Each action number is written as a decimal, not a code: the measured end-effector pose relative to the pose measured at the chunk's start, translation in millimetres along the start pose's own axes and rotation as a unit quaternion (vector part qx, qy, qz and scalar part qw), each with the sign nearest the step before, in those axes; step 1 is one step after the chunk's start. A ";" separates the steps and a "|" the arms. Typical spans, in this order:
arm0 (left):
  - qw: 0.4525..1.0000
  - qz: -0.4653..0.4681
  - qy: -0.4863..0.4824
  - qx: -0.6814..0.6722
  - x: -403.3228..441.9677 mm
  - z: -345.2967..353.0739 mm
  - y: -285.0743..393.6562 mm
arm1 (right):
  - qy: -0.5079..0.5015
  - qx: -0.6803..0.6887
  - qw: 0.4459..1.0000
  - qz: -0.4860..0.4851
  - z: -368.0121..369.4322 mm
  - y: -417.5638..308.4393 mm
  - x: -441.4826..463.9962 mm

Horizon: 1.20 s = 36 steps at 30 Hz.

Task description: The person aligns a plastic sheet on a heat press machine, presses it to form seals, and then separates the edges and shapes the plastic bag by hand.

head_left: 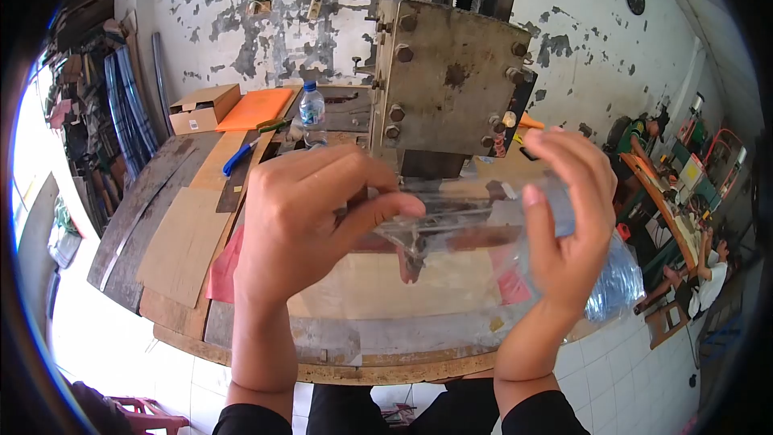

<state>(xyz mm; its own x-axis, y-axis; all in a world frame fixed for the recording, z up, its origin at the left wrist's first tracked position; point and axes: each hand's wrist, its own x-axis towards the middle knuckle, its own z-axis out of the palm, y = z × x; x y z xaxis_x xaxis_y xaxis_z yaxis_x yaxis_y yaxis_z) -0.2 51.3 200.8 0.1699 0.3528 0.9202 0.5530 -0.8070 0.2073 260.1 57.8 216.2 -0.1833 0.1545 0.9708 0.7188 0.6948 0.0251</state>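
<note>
My left hand (310, 213) is closed, thumb pressed against the fingers, on one end of a clear plastic sheet (463, 213). The sheet stretches across to my right hand (572, 213), whose thumb and fingers are spread apart around its other end. Both hands are above the front part of the wooden table, before the metal press (451, 76). Beneath the sheet lies a pale board (354, 294) with red pieces at its sides. Just right of my right hand is a bundle of clear plastic (616, 282).
A water bottle (312, 109), a blue-handled cutter (238, 159), an orange pad (256, 109) and a cardboard box (203, 108) stand or lie at the back left. Brown cardboard (183, 246) lies at the left. Two people (708, 282) are in the far right background.
</note>
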 end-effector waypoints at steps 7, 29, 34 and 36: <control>0.994 0.102 -0.016 0.032 6.4 4.6 12.8 | -0.108 -0.028 0.992 -0.061 -2.6 -26.9 -2.1; 0.999 -0.031 -0.020 0.010 -0.2 -16.1 -7.7 | -0.089 0.215 0.965 0.119 -10.5 19.1 -6.0; 0.991 -0.131 -0.008 -0.033 -3.5 -29.8 -16.8 | -0.028 0.308 0.922 0.232 -8.7 19.5 -8.8; 0.990 -0.130 -0.027 -0.037 -2.8 -33.9 -20.4 | -0.026 0.319 0.917 0.237 -7.8 18.3 -8.2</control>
<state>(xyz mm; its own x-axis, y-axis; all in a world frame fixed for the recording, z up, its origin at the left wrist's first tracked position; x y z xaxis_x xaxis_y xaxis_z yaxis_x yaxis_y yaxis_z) -39.6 50.8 205.3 0.0737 0.5762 0.8140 0.5233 -0.7171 0.4602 280.1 63.8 210.5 0.0049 0.5681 0.8229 0.1903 0.8074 -0.5585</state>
